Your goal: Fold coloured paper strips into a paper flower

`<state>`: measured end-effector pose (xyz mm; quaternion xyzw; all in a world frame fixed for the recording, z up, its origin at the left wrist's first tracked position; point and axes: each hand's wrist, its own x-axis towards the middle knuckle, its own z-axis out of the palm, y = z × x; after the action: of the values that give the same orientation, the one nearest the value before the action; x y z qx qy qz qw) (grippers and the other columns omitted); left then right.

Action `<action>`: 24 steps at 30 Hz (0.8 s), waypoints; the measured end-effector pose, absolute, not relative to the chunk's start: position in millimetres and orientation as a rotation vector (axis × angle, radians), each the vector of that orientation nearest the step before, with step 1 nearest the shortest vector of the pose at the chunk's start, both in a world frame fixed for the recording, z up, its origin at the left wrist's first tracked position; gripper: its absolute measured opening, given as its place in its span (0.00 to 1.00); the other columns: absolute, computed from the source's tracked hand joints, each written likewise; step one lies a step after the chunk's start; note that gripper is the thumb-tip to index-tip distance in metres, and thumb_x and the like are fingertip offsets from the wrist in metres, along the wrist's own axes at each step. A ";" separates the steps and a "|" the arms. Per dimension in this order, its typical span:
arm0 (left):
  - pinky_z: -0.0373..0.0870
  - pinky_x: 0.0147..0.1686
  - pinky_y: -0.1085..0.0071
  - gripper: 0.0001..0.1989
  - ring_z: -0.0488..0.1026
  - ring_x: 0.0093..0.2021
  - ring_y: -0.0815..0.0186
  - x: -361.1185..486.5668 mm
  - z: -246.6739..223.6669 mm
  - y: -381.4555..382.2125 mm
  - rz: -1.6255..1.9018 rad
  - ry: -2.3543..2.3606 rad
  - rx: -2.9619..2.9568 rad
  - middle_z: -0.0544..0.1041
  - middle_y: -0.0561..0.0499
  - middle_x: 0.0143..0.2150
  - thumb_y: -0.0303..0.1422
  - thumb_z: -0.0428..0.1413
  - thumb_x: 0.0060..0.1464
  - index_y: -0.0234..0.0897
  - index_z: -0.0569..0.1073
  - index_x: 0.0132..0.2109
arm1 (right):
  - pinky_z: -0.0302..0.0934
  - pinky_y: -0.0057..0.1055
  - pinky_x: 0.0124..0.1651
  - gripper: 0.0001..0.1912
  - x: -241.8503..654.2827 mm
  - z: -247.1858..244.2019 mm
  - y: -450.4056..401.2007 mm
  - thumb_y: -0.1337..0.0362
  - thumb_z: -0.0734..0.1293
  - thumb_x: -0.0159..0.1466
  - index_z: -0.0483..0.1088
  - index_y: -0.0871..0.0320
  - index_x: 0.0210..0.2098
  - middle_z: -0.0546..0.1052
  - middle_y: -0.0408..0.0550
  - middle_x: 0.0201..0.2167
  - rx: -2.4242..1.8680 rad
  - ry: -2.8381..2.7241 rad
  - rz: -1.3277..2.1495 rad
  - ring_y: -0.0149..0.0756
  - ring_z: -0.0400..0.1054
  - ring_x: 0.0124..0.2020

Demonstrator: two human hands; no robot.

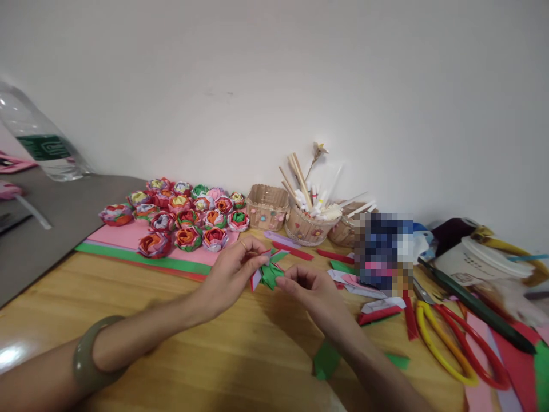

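Observation:
Above the wooden table, a partly folded paper flower is held between my two hands; its middle is green, with red and lilac strips sticking out. My left hand, with a ring on a finger and a bangle on the wrist, pinches its upper left side. From the right, my right hand grips the green folds between thumb and fingers. Finished paper flowers in mixed colours stand in rows on pink and green paper sheets to the left. Folded paper pieces lie beyond my right hand.
Decorated baskets stand along the wall, one filled with sticks. Red-and-yellow scissors, a dark green cutter and a white tub crowd the right side. A water bottle is at the far left on a grey mat.

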<state>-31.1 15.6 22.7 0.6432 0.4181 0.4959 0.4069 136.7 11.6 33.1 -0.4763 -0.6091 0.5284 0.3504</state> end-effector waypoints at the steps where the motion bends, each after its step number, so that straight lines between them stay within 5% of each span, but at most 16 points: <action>1: 0.63 0.28 0.74 0.05 0.66 0.28 0.69 -30.7 22.5 15.6 1.254 1.032 1.576 0.69 0.53 0.28 0.33 0.51 0.54 0.35 0.67 0.33 | 0.46 0.24 0.22 0.13 136.9 33.0 11.8 0.57 0.67 0.51 0.65 0.59 0.18 0.63 0.38 0.16 -1.237 -1.581 1.369 0.25 0.52 0.19; 9: 0.61 0.26 0.74 0.11 0.64 0.27 0.69 -30.3 23.6 18.2 1.297 0.992 1.335 0.68 0.54 0.26 0.39 0.58 0.47 0.34 0.69 0.30 | 0.41 0.25 0.21 0.14 139.6 32.1 13.9 0.58 0.67 0.50 0.63 0.59 0.15 0.58 0.36 0.13 -1.298 -1.603 1.356 0.24 0.47 0.17; 14: 0.63 0.30 0.75 0.11 0.66 0.29 0.71 -33.9 24.1 26.2 1.274 0.785 1.079 0.71 0.52 0.30 0.37 0.61 0.45 0.34 0.70 0.30 | 0.48 0.24 0.23 0.13 145.9 33.9 13.4 0.59 0.64 0.54 0.64 0.58 0.16 0.62 0.38 0.15 -1.211 -1.327 1.096 0.26 0.54 0.20; 19: 0.62 0.27 0.77 0.11 0.66 0.26 0.73 -32.0 23.5 26.7 1.159 0.677 0.894 0.71 0.53 0.27 0.34 0.63 0.41 0.32 0.71 0.30 | 0.59 0.27 0.34 0.09 144.2 36.3 12.8 0.59 0.64 0.57 0.72 0.57 0.32 0.74 0.44 0.32 -1.197 -1.434 0.986 0.33 0.66 0.33; 24: 0.64 0.30 0.76 0.08 0.69 0.29 0.71 -31.3 22.1 21.5 1.027 0.688 0.975 0.72 0.52 0.29 0.31 0.62 0.43 0.33 0.71 0.30 | 0.60 0.29 0.34 0.06 141.1 32.7 9.8 0.62 0.67 0.55 0.73 0.57 0.30 0.74 0.45 0.30 -1.164 -1.650 0.816 0.35 0.68 0.33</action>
<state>-31.3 21.5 22.1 0.4386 0.3097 0.4621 0.7058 141.1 9.8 32.7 -0.4735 -0.6712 0.3320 0.4637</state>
